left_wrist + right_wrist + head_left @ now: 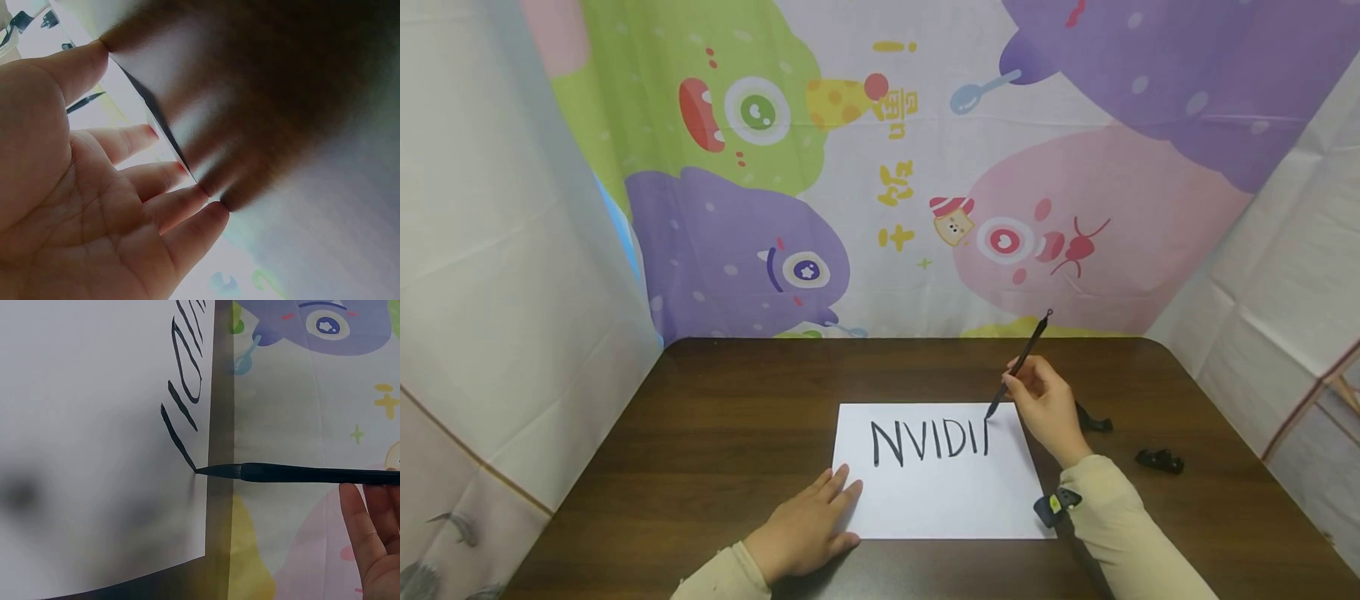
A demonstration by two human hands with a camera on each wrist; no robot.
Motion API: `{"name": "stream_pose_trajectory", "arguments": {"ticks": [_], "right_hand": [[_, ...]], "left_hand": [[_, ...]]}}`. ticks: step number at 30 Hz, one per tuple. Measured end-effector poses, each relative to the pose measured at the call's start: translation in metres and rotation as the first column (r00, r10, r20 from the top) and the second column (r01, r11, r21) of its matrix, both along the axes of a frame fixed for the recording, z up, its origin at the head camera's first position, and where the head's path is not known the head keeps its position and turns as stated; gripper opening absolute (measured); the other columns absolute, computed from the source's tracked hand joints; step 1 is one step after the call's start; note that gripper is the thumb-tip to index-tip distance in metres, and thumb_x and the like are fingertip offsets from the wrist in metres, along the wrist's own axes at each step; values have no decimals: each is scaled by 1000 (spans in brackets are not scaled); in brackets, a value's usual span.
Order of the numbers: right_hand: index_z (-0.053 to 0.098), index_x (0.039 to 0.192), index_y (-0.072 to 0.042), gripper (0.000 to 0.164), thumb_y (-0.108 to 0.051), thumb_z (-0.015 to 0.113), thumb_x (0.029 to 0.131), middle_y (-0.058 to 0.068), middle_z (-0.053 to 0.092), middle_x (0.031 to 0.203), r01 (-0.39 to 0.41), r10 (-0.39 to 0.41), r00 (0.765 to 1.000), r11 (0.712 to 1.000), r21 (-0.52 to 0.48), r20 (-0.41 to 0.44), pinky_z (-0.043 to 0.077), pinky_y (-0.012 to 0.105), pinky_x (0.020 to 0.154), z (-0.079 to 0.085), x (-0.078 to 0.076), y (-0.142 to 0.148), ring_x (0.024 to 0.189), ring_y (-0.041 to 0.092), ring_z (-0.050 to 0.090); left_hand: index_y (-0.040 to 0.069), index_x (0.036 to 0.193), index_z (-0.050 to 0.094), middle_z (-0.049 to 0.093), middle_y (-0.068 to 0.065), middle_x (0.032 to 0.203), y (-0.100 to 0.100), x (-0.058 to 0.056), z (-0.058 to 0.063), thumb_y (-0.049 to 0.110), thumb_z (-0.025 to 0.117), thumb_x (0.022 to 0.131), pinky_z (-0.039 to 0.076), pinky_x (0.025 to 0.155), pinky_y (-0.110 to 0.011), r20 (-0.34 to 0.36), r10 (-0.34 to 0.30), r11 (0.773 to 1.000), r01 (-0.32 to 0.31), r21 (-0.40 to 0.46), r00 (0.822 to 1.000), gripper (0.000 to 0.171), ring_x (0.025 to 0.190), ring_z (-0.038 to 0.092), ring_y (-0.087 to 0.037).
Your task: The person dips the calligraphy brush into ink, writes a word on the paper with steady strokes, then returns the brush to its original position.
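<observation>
A white sheet of paper (pixel 951 508) lies on the table, with black letters (pixel 925 440) reading "NVIDI" and one more slanted stroke after them. My right hand (pixel 1051 408) pinches a dark calligraphy brush (pixel 1028 350) partway along its handle, held at a slant. In the right wrist view, the brush tip (pixel 215 470) touches the upper end of that last stroke (pixel 178 437). My left hand (pixel 805 525) rests with fingers spread at the paper's lower left edge. The left wrist view shows its palm (pixel 81 206), with fingertips against the surface.
Two small black objects lie to the right of the paper, one (pixel 1097 419) partly behind my right hand and another (pixel 1160 461) farther right. A black strap device (pixel 1056 505) sits at my right wrist. Behind the brown table (pixel 737 417) hangs a cartoon-printed cloth (pixel 917 308).
</observation>
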State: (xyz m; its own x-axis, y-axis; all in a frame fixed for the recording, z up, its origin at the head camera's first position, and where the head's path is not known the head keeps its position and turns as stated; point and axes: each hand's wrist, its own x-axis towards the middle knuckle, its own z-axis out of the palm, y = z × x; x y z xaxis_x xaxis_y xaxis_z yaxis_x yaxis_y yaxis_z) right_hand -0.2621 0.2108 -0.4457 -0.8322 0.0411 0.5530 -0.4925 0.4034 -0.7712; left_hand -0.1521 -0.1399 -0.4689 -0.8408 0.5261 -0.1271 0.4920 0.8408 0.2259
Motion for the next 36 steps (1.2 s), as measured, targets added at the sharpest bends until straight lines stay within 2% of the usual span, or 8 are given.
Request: {"name": "stream_pose_trajectory", "arguments": {"ticks": [8, 17, 20, 29, 36], "right_hand": [[62, 104, 2, 14, -3, 67, 91, 17, 67, 90, 10, -10, 1000, 1000, 3, 20, 55, 13, 67, -1, 1, 0, 75, 3, 62], [63, 105, 3, 17, -1, 68, 89, 18, 67, 88, -11, 11, 1000, 1000, 5, 17, 56, 16, 66, -2, 0, 0, 73, 17, 65], [63, 105, 4, 17, -1, 68, 89, 17, 67, 87, -15, 15, 1000, 1000, 15, 16, 56, 16, 66, -1, 0, 0, 73, 17, 65], [64, 105, 0, 17, -1, 69, 89, 11, 67, 84, -13, 11, 1000, 998, 64, 28, 55, 16, 65, 1, 2, 1, 72, 2, 60], [67, 105, -2, 16, -5, 70, 89, 11, 66, 81, -2, 1, 1000, 996, 84, 19, 54, 17, 63, 2, 3, 2, 71, 4, 59]], "left_hand": [[10, 146, 45, 36, -19, 156, 0, 0, 1, 44, 63, 91, 39, 112, -52, -2, 6, 1000, -6, -3, 1000, 67, 142, 38, -38], [9, 146, 45, 37, -20, 155, -1, -1, -2, 44, 63, 91, 40, 110, -53, -20, -10, 1000, 10, 1, 1000, 67, 141, 39, -40], [9, 146, 45, 37, -20, 155, -1, -1, -2, 44, 63, 91, 40, 110, -53, -19, -9, 1000, 9, 7, 1000, 67, 141, 39, -40], [10, 146, 46, 37, -20, 155, -1, 0, 1, 44, 64, 90, 40, 110, -53, -19, 0, 1000, 1, 1, 1000, 68, 141, 39, -39], [9, 145, 46, 38, -21, 155, -1, 0, 2, 44, 64, 90, 39, 111, -53, -23, -4, 1000, 4, 2, 1000, 68, 141, 40, -39]]}}
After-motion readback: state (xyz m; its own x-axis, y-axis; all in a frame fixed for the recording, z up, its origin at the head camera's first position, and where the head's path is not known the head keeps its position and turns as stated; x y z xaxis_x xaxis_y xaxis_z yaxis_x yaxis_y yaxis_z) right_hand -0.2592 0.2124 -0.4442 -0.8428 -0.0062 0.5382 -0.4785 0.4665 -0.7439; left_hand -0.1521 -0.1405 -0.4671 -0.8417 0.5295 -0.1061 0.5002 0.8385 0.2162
